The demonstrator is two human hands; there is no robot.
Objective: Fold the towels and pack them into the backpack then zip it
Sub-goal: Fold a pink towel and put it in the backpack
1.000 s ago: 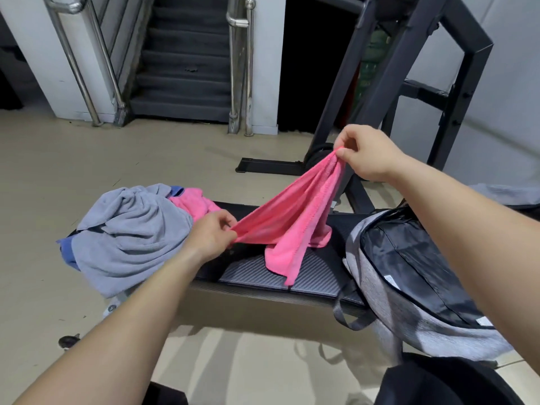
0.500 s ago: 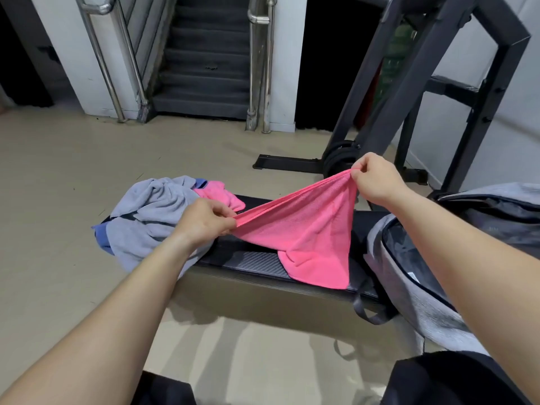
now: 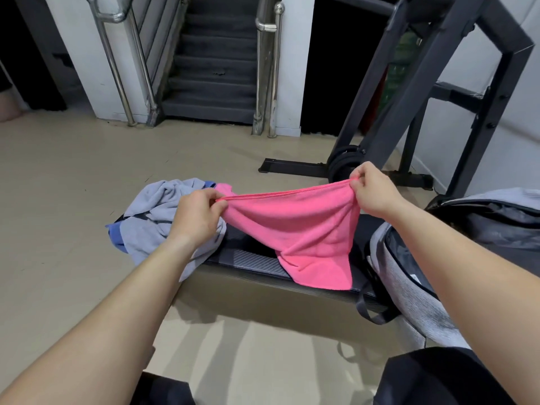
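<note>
Both hands, left and right, pinch the pink towel's top edge in their fingers; below them it sags onto the surface.

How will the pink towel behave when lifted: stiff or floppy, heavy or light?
Probably floppy: the pink towel sags and creases between the left hand and the right hand. Likely light: mere finger pinches hold its edge up. Its fuzzy surface should not slip easily.

Even indoor light, soft shadows, wide-angle edge bending.
</note>
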